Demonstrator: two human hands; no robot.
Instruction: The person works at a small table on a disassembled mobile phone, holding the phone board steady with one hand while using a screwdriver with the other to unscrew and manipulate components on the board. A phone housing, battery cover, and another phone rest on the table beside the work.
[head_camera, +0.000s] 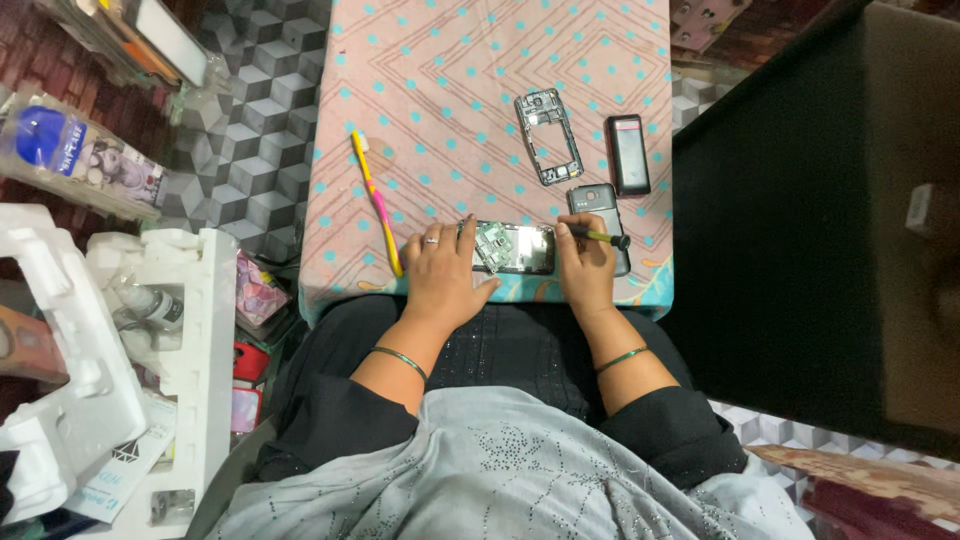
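Two hands rest at the near edge of a small table covered with a pink cloth (450, 90) dotted in teal. Between them lies an opened phone (517, 248), its green circuit board showing at the left end and a dark shiny panel to the right. The left hand (445, 272) lies palm down, fingers loosely spread and flat, fingertips touching the phone's left end; a ring sits on one finger and a thin green bangle on the wrist. The right hand (585, 270) is curled narrow around a dark tool (600, 237), pinched between thumb and fingers, lying nearly level with its handle pointing right and its tip at the phone's right end. Both forearms angle inward from the lap, wrists bent down onto the table edge. Just beyond the right hand lies a dark back cover (596, 205), partly under the tool. Farther up the cloth sit a bare grey frame (548, 136) and a black battery (629, 154), side by side. A pink and yellow toothbrush (376, 201) lies left of the left hand, apart from it
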